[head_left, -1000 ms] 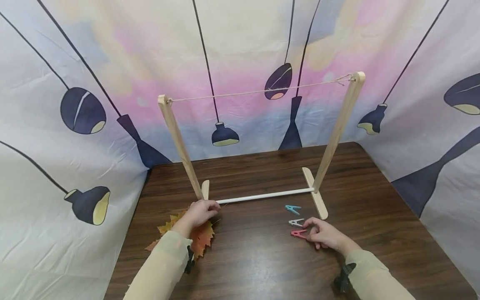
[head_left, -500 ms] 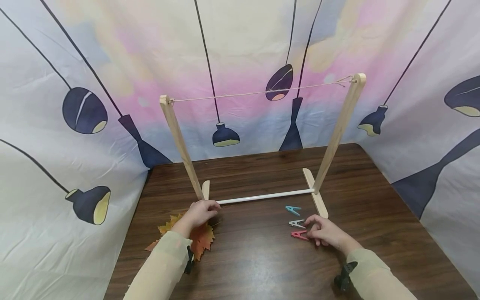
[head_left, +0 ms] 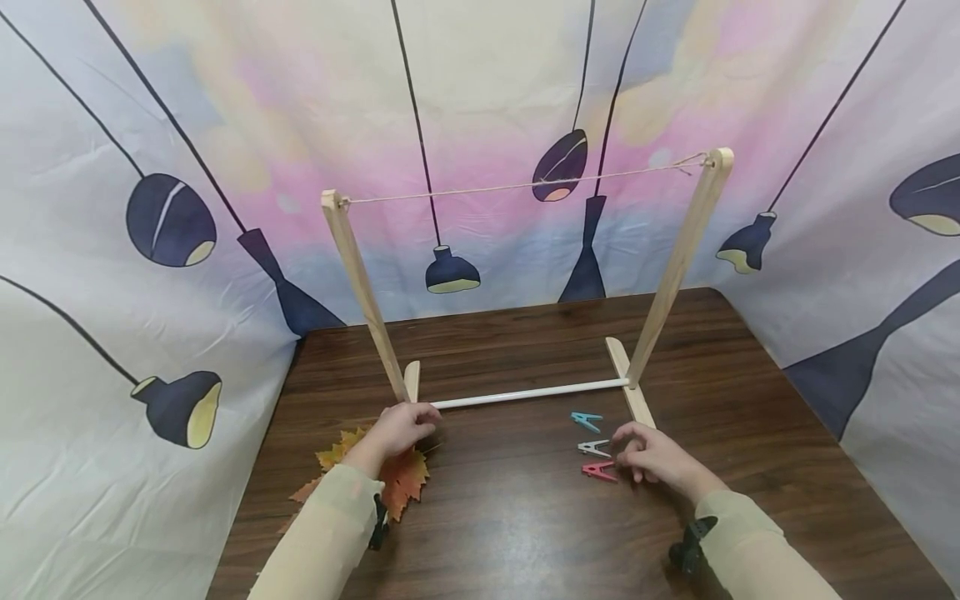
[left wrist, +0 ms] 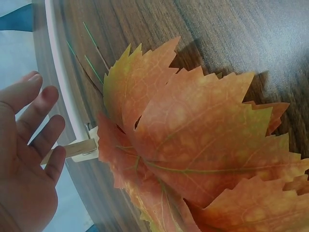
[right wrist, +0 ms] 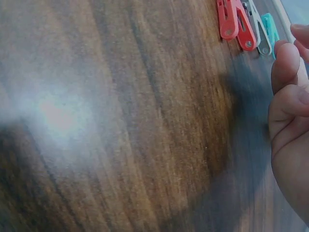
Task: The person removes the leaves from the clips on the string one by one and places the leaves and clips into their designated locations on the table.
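Observation:
Orange-yellow artificial maple leaves (head_left: 407, 477) lie in a pile at the table's left, partly hidden under my left arm. Over their far edge hovers my left hand (head_left: 397, 431), near the foot of a wooden stand. In the left wrist view its fingers are loosely bent with nothing in them, apart from the leaves (left wrist: 193, 130). To the right, a blue clothespin (head_left: 586, 420), a white clothespin (head_left: 592, 448) and a red clothespin (head_left: 599, 471) lie in a column. My right hand (head_left: 663, 460) is just right of them, fingers loosely curled and holding nothing.
The stand has a left post (head_left: 365, 300), a right post (head_left: 677, 275), a white bottom rod (head_left: 525, 394) and a thin string (head_left: 487, 188) tied across the top. A printed curtain (head_left: 495, 108) hangs behind the dark wooden table (head_left: 517, 517).
My right hand has shifted slightly right, a little farther from the clothespins. The left hand stays nearly where it was, and the leaves and clothespins lie unmoved.

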Available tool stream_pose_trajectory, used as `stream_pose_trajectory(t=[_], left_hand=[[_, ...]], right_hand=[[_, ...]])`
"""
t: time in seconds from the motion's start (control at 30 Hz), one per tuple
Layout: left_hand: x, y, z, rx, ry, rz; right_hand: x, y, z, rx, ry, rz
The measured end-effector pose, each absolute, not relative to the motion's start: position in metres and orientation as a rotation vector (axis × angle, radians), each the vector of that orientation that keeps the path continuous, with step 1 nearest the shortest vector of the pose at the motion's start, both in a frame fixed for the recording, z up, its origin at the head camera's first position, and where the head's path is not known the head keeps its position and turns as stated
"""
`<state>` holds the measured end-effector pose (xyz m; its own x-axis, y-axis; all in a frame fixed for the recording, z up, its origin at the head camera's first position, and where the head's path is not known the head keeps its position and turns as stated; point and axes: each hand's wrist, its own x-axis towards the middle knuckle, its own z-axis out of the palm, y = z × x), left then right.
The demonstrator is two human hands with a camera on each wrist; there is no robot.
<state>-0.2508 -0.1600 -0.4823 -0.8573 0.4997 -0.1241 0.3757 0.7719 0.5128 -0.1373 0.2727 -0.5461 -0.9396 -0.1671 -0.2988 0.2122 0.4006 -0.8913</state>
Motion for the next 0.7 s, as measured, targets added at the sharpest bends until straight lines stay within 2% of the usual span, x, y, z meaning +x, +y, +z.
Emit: stream_pose_trajectory(t=[0.7], left_hand=[[-0.254, -0.176, -0.472, 0.632, 2.679, 0.852]], right_hand=[[-0.157, 0.302, -0.511, 0.051, 2.477, -1.593]])
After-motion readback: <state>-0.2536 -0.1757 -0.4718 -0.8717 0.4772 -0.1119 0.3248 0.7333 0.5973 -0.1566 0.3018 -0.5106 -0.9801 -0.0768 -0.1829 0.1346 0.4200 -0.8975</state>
